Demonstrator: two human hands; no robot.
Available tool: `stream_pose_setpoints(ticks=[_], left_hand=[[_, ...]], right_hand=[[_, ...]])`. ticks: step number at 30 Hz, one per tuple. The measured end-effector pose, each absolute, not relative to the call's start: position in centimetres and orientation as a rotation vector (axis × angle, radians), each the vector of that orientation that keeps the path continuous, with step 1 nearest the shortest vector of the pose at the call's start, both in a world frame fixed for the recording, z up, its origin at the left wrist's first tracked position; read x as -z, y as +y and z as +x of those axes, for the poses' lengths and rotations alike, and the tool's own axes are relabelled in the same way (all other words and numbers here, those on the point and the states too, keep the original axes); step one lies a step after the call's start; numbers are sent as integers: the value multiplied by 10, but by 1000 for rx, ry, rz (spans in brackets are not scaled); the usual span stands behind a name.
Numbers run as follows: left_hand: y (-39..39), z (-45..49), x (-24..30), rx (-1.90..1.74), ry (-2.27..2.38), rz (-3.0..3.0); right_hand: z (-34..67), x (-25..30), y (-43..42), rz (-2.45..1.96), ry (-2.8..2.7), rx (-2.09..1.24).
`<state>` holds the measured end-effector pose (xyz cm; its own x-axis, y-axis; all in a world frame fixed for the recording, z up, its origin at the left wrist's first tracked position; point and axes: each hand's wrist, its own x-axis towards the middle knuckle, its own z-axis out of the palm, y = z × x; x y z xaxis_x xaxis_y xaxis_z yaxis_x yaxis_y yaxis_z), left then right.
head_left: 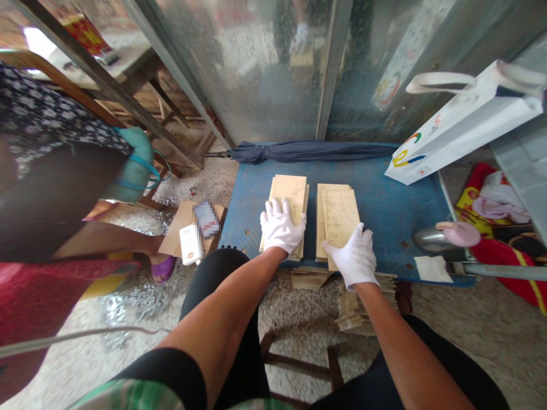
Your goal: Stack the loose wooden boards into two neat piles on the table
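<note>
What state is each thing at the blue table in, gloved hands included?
Left hand: gloved, spread over left stack
Right hand: gloved, on right stack, near end
Left stack: boards layered, edges uneven
Right stack: boards layered, top one offset
Umbrella: furled, lying flat
White bag: upright, handles up
White cloth: lying flat
Metal cup: open or covered unclear

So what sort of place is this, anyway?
Perhaps a small, makeshift workshop: two stacks of thin, pale wooden boards lie on a flat blue table, and another pile of similar boards sits below its near edge.
</note>
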<state>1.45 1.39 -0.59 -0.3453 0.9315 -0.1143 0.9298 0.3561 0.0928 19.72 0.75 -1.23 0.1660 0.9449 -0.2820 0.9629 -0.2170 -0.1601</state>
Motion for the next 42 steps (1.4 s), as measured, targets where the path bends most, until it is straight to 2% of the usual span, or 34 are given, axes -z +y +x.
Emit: stream_pose_setpoints(ticks=[10,16,24,28,35,42], left_hand=[[15,15,4,-2,2459,1675],[15,14,5,1,2456,1688],[14,14,5,3,2450,1670],[15,13,5,3,2436,1662],[15,13,6,-26,2446,1681],[16,15,2,-9,2449,1670]], right_hand=[[207,12,33,2518,1614,765],[221,9,36,2553,1643,812],[252,5,29,2494,1556,1609],[264,0,19,2452,1508,1794],[285,23,-3,2423,1477,1802],[272,19,7,2388,1566,1505]])
